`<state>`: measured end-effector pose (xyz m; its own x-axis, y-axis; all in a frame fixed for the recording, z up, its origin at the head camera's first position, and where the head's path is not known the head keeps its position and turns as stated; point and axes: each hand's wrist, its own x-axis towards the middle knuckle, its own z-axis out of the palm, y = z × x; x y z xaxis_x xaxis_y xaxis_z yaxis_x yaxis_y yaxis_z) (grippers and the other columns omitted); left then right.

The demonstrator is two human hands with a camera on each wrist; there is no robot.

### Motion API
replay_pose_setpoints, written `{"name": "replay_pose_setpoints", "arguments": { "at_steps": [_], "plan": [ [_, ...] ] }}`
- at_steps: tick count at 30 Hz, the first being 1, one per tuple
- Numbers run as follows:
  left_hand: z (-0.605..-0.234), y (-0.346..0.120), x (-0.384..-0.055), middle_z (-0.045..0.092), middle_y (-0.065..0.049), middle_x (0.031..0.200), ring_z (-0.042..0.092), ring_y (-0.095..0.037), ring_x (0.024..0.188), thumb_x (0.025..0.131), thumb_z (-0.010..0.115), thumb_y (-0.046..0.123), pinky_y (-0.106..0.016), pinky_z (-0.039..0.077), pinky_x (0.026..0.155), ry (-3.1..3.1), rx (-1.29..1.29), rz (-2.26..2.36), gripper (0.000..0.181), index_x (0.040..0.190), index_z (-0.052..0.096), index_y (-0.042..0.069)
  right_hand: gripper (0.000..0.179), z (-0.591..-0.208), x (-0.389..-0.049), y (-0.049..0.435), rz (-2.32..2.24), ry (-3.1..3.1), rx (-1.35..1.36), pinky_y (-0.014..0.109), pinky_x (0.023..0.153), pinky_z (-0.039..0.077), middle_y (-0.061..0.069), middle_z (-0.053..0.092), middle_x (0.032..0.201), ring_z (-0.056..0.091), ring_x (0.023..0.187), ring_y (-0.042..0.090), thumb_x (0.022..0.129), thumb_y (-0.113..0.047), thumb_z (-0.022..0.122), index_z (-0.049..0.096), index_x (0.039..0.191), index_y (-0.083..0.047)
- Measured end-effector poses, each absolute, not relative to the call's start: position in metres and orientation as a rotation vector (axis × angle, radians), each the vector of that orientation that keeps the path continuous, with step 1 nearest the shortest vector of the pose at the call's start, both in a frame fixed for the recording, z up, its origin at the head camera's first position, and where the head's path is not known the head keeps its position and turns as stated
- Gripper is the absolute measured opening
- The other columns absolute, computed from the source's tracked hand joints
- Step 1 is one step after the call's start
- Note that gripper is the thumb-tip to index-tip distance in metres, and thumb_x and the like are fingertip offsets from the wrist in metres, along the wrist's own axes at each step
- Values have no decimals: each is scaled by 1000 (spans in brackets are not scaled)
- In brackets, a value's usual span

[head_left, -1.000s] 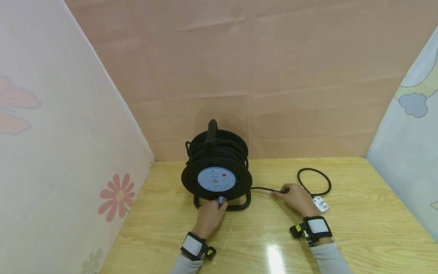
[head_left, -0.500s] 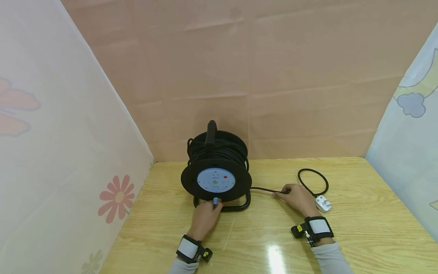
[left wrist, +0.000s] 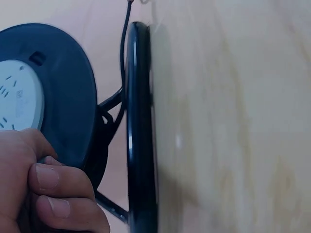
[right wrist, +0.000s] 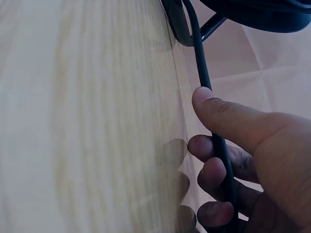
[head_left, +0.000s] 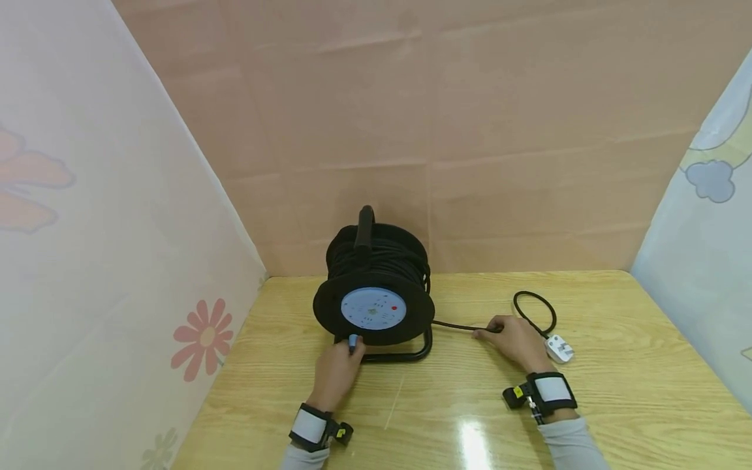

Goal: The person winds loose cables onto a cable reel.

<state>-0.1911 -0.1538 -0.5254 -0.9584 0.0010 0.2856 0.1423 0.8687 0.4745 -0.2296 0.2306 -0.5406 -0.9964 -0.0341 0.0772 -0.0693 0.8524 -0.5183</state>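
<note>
A black cable reel point(head_left: 329, 307) with a pale blue socket face point(head_left: 373, 309) stands on its tubular frame point(head_left: 405, 357). At the lower left of its front disc, my left hand point(head_left: 336, 372) grips a small crank knob with a blue end point(head_left: 352, 341). The left wrist view shows those fingers point(left wrist: 65, 184) curled, with the knob itself mostly hidden. To the right of the reel, my right hand point(head_left: 517, 343) holds the black cable point(head_left: 458, 325) between thumb and curled fingers. Beyond that hand the cable loops point(head_left: 552, 313) and ends in a white plug point(head_left: 559, 349).
The reel and hands are on a light wooden table point(head_left: 458, 391). A brown paper backdrop point(head_left: 499, 163) rises behind it. Pale patterned sheets stand at the left point(head_left: 147, 228) and right point(head_left: 699, 261).
My left hand has carried the knob leftward along the disc's lower edge, and the socket face has turned. The cable loop has shrunk; the right hand stays nearly in place.
</note>
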Motion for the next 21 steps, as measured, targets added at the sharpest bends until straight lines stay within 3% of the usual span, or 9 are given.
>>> {"name": "replay_pose_setpoints", "arguments": {
  "at_steps": [10, 21],
  "plan": [
    [-512, -165, -190, 33, 7, 50, 35, -10, 43, 98, 50, 35, -27, 26, 37, -2772, -70, -723, 47, 55, 40, 19, 46, -540, -229, 233, 858, -2979, 88, 37, 59, 45, 1, 67, 89, 55, 70, 16, 81, -64, 64, 70, 92, -19],
    [-505, -173, -191, 31, 8, 50, 32, -9, 41, 100, 48, 37, -26, 23, 35, -2756, -53, -791, 48, 56, 39, 18, 38, -538, -230, 233, 885, -2973, 90, 34, 57, 42, -2, 66, 83, 52, 65, 15, 84, -58, 65, 70, 88, -21]
  ]
}}
